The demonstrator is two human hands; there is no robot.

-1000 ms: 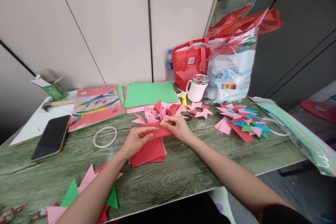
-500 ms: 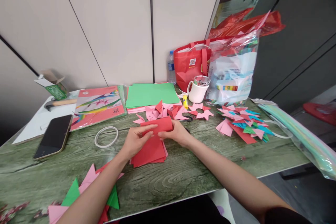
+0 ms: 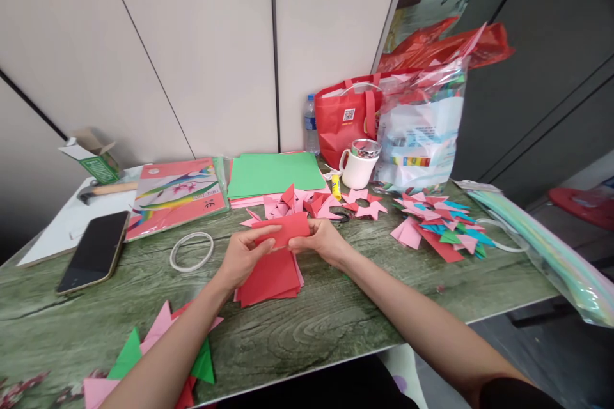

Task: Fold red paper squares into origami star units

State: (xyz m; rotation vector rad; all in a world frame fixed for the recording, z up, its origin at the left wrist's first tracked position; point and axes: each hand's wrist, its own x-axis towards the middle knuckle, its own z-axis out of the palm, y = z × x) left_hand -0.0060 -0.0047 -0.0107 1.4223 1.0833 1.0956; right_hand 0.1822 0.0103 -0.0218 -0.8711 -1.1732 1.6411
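Note:
Between my two hands is a folded sheet of red paper (image 3: 290, 227), raised over a stack of red and pink sheets (image 3: 269, 280). My left hand (image 3: 244, 254) pinches its left end, thumb in front. At the right end my right hand (image 3: 322, 243) is closed on it, with the thumb along the lower edge. Just behind the hands lie folded pink and red paper pieces (image 3: 273, 206). Under my left forearm, partly covered, is a pink, green and red folded-paper shape (image 3: 158, 329).
Left are a phone (image 3: 94, 249), a white ring (image 3: 192, 252), a paper pack (image 3: 177, 195) and a hammer (image 3: 112, 188). Behind stand green sheets (image 3: 275, 174), a glue stick (image 3: 336, 188), a white mug (image 3: 359, 167) and bags (image 3: 417, 134). Folded paper (image 3: 439, 220) lies right.
The red paper sits flatter between my fingers now, its fold pressed down more. The whole view has shifted slightly; the other things lie as before.

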